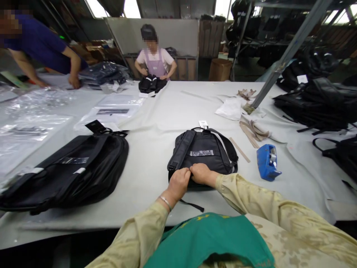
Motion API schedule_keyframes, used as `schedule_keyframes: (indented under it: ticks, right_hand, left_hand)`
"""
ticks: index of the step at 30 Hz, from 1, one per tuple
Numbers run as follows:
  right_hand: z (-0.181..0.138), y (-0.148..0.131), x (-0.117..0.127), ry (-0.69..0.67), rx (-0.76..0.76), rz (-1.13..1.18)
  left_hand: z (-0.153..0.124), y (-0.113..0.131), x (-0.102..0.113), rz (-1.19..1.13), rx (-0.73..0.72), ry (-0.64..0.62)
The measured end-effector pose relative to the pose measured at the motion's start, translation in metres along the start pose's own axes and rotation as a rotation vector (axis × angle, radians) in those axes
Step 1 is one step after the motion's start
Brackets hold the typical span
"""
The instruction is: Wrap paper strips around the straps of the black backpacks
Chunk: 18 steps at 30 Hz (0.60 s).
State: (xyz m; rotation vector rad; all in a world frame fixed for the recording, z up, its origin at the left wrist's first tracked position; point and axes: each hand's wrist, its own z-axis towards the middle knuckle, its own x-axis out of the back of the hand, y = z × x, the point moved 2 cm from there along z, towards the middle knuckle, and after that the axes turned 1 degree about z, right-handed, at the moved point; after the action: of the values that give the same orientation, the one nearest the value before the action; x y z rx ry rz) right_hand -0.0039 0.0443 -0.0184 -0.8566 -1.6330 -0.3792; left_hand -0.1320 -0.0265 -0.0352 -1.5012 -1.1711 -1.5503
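Note:
A black backpack lies on the table in front of me, its shoulder straps facing up and a white tag at its top handle. Both my hands meet at its lower edge, nearly touching each other. My left hand has its fingers closed, pinching at the bag's lower part. My right hand is likewise closed just beside it. What lies between the fingertips is too small to make out. One loose strap end hangs toward me on the table.
A pile of black backpacks lies at left, near clear plastic bags. At right stand a blue tape dispenser, a slanted metal post and more black bags. Two people work across the table, one handling a black bag.

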Motion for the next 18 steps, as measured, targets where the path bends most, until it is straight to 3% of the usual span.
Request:
schedule_keyframes:
  ticks: [1,4,8,13,18]
  right_hand:
    - [0.001,0.001,0.0,0.0,0.013,-0.015]
    - [0.005,0.005,-0.001,-0.022,0.045,-0.041]
    - [0.016,0.006,-0.002,-0.069,0.052,-0.042]
    - [0.026,-0.004,-0.002,-0.132,0.108,-0.074]
    - [0.019,-0.012,-0.003,-0.104,0.159,-0.175]
  left_hand:
    - [-0.017,0.002,-0.009,-0.02,0.024,0.089]
    - [-0.057,0.01,-0.049,-0.081,-0.011,0.108]
    - [-0.061,0.017,-0.081,-0.12,0.047,0.067]
    - [-0.032,0.024,-0.076,-0.2,0.225,-0.026]
    - [-0.013,0.027,-0.071,-0.28,0.293,-0.078]
